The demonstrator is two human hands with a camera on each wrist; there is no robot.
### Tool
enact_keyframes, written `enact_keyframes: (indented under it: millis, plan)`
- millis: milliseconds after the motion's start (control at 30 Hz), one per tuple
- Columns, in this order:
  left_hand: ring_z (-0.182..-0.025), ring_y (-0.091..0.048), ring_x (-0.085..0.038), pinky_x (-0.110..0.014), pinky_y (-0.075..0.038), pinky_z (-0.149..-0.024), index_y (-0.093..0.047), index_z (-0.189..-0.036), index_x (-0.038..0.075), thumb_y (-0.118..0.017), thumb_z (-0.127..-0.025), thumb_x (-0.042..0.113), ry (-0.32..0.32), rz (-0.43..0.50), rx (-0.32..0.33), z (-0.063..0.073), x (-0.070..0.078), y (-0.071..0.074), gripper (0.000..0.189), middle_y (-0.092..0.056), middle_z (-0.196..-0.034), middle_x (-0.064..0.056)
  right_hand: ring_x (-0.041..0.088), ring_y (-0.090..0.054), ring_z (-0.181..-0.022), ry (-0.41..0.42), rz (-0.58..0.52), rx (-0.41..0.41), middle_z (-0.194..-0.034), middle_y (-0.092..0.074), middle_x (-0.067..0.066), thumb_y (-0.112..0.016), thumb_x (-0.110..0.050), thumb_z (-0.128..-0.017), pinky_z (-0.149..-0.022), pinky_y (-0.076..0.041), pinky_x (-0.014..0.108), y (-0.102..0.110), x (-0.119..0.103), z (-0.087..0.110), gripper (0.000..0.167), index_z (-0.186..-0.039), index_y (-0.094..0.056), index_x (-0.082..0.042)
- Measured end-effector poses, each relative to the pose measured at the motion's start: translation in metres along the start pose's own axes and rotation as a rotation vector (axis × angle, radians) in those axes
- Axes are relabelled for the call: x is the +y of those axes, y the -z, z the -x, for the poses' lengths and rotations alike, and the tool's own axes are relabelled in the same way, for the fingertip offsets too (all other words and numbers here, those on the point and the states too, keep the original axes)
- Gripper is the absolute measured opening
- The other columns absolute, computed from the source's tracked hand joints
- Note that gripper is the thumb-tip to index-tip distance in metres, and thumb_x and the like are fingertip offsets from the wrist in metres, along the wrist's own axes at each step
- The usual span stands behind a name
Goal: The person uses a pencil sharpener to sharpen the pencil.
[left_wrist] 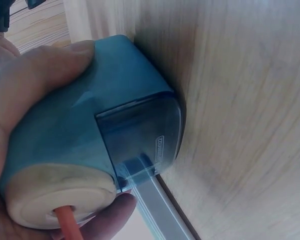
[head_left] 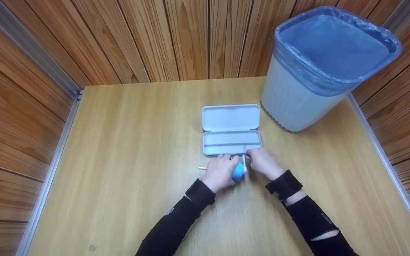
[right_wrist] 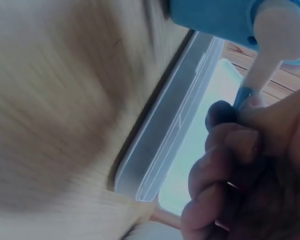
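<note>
**Left hand (head_left: 220, 173) grips sharpener (left_wrist: 72, 122), right hand (head_left: 263, 163) pinches its crank (right_wrist: 262, 68)**

The sharpener is just in front of the open case (head_left: 222, 138), seemingly resting on the table (head_left: 126, 149), though its underside is hidden. A pencil (left_wrist: 68, 223) sticks out of its left end, past the left hand. The bin (head_left: 294, 94) stands beyond, to the right.

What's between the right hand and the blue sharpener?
The right wrist view shows the white crank of the sharpener, its end held by the right hand.
</note>
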State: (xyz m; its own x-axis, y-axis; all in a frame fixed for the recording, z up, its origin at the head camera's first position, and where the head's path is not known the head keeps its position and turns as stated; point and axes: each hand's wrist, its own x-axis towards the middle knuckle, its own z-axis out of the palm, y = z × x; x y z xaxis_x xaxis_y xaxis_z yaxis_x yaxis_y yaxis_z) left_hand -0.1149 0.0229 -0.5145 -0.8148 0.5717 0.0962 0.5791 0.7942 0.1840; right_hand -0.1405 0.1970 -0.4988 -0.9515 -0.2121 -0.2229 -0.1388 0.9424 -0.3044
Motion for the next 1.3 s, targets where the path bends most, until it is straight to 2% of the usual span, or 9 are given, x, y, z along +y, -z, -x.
enact_keyframes:
  millis: [133, 400, 567, 800, 1000, 1300]
  plan:
    - [-0.089, -0.065, -0.024, -0.036, -0.056, -0.071, -0.060, -0.114, 0.014, -0.091, -0.063, 0.036, -0.002, 0.003, 0.005, 0.000, 0.000, 0.001, 0.064, -0.068, -0.103, -0.006, 0.023, -0.054, -0.067, -0.008, 0.020, -0.024, -0.074, -0.061, 0.007, -0.059, -0.007, -0.092, -0.057, -0.044, 0.037, -0.006, 0.000, -0.001, 0.013, -0.079, -0.064, -0.008]
    - [-0.088, -0.065, -0.024, -0.036, -0.055, -0.069, -0.060, -0.114, 0.015, -0.090, -0.065, 0.036, 0.000, 0.011, -0.010, 0.001, 0.001, -0.001, 0.061, -0.068, -0.102, -0.006, 0.022, -0.048, -0.061, 0.056, 0.045, -0.059, -0.069, -0.054, 0.007, -0.056, -0.003, -0.087, -0.051, -0.042, 0.036, -0.027, 0.003, 0.011, 0.015, -0.074, -0.061, -0.007]
    - [-0.088, -0.064, -0.024, -0.036, -0.055, -0.068, -0.059, -0.112, 0.014, -0.090, -0.065, 0.035, 0.007, 0.020, -0.007, 0.001, 0.001, 0.001, 0.059, -0.067, -0.101, -0.006, 0.024, -0.050, -0.057, 0.093, 0.093, -0.011, -0.066, -0.057, 0.009, -0.060, 0.001, -0.081, -0.050, -0.047, 0.044, -0.033, 0.002, 0.018, 0.013, -0.069, -0.059, -0.006]
    - [-0.092, -0.064, -0.025, -0.037, -0.055, -0.071, -0.060, -0.113, 0.015, -0.090, -0.066, 0.035, 0.029, 0.034, -0.052, 0.000, 0.001, 0.003, 0.058, -0.067, -0.106, -0.006, 0.027, -0.051, -0.052, 0.163, 0.100, 0.066, -0.060, -0.055, 0.011, -0.062, 0.004, -0.078, -0.047, -0.043, 0.043, -0.041, 0.002, 0.030, 0.021, -0.061, -0.053, -0.005]
    - [-0.092, -0.064, -0.025, -0.037, -0.055, -0.070, -0.060, -0.114, 0.016, -0.090, -0.066, 0.037, 0.034, 0.027, -0.037, -0.001, 0.001, 0.002, 0.060, -0.068, -0.105, -0.006, 0.021, -0.043, -0.052, 0.168, 0.064, 0.015, -0.058, -0.047, 0.004, -0.065, 0.002, -0.078, -0.046, -0.039, 0.038, -0.040, 0.001, 0.037, 0.024, -0.061, -0.050, -0.007]
    - [-0.096, -0.065, -0.025, -0.037, -0.057, -0.073, -0.061, -0.121, 0.016, -0.092, -0.064, 0.037, 0.055, -0.001, -0.074, -0.002, 0.002, 0.003, 0.068, -0.068, -0.111, -0.006, 0.020, -0.043, -0.054, 0.176, 0.044, -0.019, -0.060, -0.046, 0.003, -0.065, -0.001, -0.083, -0.049, -0.040, 0.038, -0.040, -0.001, 0.047, 0.024, -0.064, -0.051, -0.008]
